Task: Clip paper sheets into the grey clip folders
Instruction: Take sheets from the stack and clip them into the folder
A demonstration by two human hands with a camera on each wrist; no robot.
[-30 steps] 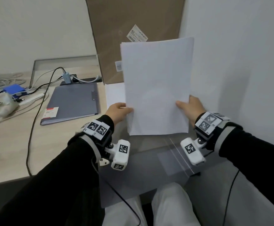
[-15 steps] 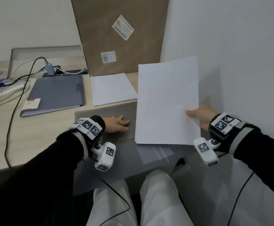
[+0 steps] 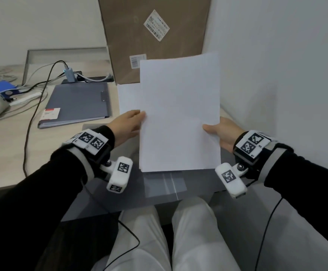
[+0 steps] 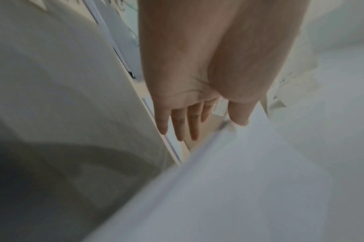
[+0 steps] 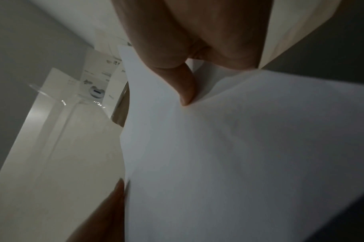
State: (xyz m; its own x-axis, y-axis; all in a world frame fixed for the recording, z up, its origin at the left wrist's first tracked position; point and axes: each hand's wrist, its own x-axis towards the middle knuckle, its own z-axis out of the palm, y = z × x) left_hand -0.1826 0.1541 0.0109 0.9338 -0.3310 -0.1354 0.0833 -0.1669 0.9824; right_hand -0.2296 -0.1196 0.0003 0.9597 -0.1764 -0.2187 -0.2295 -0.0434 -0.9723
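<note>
The right hand (image 3: 224,133) pinches the right edge of the paper sheets (image 3: 179,114), held upright over an open grey folder (image 3: 196,182); the left hand (image 3: 128,126), fingers straight, touches their left edge. Far left lies a closed grey clip folder (image 3: 77,104) with an unreadable red-and-white label (image 3: 50,114), and behind stands a cardboard box (image 3: 153,36) with barcode stickers.

Held paper sheets (image 3: 179,114) stand upright over an open folder (image 3: 159,192), closed folder (image 3: 77,104) left, cardboard box (image 3: 153,36) behind

Office-type workspace. Light wood table (image 3: 6,153) against plain white walls; closed grey clip folder (image 3: 77,104); loose white paper sheets (image 3: 178,114); tangle of cables (image 3: 34,98) and adapter; flat cardboard package (image 3: 151,36) with shipping labels leaning on wall.
</note>
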